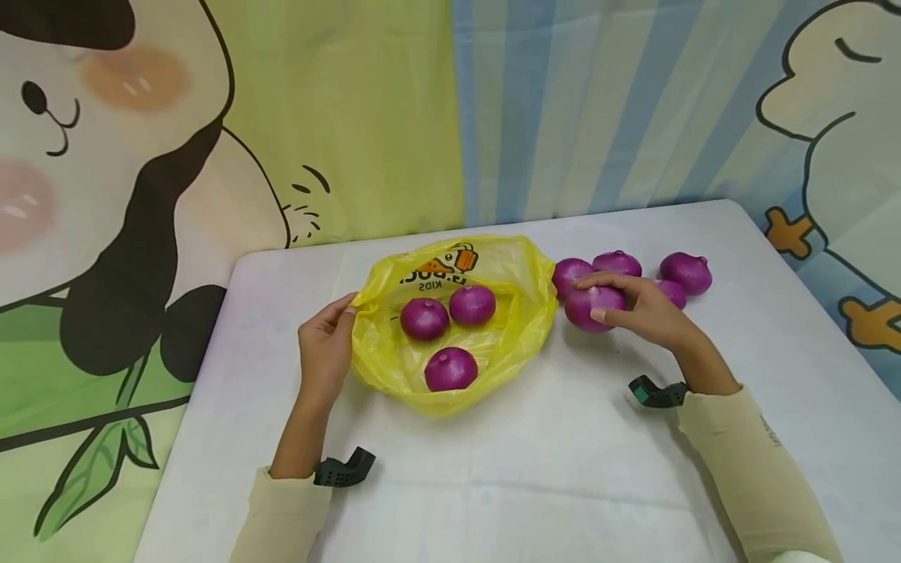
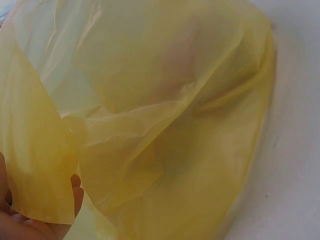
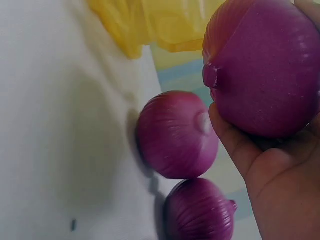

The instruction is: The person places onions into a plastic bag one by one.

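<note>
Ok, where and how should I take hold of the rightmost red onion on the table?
Grip the rightmost red onion around its widest part, probably coming down from above and the right: it is round, its nub looks too short to pinch, and another red onion crowds its near left, leaving the right side open.

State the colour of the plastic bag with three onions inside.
The bag is a translucent yellow, seen best in the head view.

White table [image 1: 521, 500], backdrop [image 1: 352, 117] with cartoon animal [image 1: 113, 180] at left, blue stripes [image 1: 521, 102] midway, cartoon bird [image 1: 859, 180] at right
</note>
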The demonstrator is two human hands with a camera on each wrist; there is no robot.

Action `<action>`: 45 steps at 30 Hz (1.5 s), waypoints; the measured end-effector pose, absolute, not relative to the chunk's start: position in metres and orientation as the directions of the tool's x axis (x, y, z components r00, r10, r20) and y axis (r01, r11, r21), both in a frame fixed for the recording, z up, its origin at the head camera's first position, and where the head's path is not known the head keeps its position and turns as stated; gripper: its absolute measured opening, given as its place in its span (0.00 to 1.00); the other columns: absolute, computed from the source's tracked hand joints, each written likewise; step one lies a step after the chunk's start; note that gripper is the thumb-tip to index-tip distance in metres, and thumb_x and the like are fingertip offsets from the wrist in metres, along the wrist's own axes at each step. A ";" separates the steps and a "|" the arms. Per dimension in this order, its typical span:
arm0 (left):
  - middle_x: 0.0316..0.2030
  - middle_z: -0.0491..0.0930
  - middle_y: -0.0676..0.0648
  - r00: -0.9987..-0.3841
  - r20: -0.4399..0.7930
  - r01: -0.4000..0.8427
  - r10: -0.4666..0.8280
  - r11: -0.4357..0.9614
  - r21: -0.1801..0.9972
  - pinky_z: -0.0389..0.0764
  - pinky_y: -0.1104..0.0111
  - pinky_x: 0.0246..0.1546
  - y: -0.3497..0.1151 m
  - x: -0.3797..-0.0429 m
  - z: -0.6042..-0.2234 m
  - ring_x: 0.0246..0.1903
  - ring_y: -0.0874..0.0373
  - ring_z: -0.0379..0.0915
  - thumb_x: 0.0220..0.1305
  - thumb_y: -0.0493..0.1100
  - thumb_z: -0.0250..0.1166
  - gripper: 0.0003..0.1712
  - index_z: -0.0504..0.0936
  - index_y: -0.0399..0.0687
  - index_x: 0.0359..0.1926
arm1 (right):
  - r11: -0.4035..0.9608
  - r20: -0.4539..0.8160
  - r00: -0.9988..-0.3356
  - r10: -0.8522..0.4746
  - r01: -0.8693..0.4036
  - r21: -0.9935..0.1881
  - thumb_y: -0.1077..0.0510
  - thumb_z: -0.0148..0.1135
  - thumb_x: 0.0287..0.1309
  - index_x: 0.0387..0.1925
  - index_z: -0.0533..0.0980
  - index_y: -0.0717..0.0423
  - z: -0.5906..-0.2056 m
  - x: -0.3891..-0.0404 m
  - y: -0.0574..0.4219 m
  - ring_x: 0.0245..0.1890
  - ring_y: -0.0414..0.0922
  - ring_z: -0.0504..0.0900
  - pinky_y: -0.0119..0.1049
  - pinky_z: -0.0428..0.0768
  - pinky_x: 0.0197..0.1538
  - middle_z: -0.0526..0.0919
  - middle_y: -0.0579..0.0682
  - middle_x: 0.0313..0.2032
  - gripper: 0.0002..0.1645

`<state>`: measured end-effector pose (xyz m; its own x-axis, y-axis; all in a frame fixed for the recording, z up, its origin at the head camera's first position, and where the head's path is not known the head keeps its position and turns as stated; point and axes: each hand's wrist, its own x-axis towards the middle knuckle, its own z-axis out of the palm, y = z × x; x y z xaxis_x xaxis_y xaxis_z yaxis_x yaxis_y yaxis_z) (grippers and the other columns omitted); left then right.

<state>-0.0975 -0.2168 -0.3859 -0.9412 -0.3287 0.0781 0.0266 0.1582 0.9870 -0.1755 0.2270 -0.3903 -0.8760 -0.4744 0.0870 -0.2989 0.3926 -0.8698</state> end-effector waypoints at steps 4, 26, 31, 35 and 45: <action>0.48 0.81 0.44 -0.943 0.057 0.006 -0.327 0.153 0.988 0.81 0.73 0.42 -0.216 -0.097 -0.384 0.44 0.55 0.79 0.72 0.44 0.56 0.16 0.83 0.46 0.55 | 0.371 0.091 -0.886 -0.456 -0.281 -0.885 0.63 0.66 0.59 0.58 0.77 0.53 -0.381 -0.174 0.225 0.59 0.52 0.65 0.30 0.80 0.47 0.73 0.48 0.59 0.24; 0.48 0.81 0.44 -0.947 0.064 0.019 -0.314 0.143 0.990 0.82 0.72 0.41 -0.216 -0.096 -0.388 0.42 0.55 0.80 0.72 0.43 0.56 0.17 0.82 0.44 0.55 | 0.095 0.232 -0.769 -0.595 -0.354 -0.930 0.69 0.62 0.59 0.58 0.75 0.61 -0.348 -0.184 0.187 0.58 0.52 0.70 0.38 0.82 0.49 0.74 0.55 0.59 0.24; 0.48 0.82 0.43 -0.945 0.071 0.025 -0.318 0.144 0.989 0.82 0.73 0.40 -0.216 -0.096 -0.388 0.41 0.55 0.80 0.72 0.42 0.56 0.17 0.83 0.43 0.55 | 0.118 0.160 -0.794 -0.587 -0.280 -0.953 0.64 0.63 0.61 0.59 0.75 0.56 -0.338 -0.189 0.175 0.59 0.53 0.69 0.42 0.83 0.47 0.73 0.53 0.61 0.24; 0.48 0.82 0.44 -0.945 0.075 0.028 -0.318 0.151 0.988 0.82 0.73 0.40 -0.215 -0.097 -0.389 0.42 0.56 0.79 0.72 0.42 0.56 0.16 0.83 0.43 0.55 | 0.142 0.138 -0.793 -0.593 -0.272 -0.952 0.62 0.66 0.59 0.59 0.76 0.53 -0.334 -0.195 0.165 0.57 0.54 0.70 0.43 0.83 0.46 0.73 0.51 0.61 0.25; 0.50 0.81 0.44 -0.947 0.085 0.031 -0.309 0.176 0.984 0.81 0.73 0.42 -0.216 -0.097 -0.389 0.44 0.56 0.79 0.72 0.42 0.56 0.17 0.82 0.45 0.56 | 0.066 0.225 -0.689 -0.689 -0.369 -0.927 0.64 0.66 0.56 0.57 0.76 0.59 -0.324 -0.211 0.131 0.54 0.53 0.75 0.42 0.82 0.49 0.75 0.55 0.58 0.25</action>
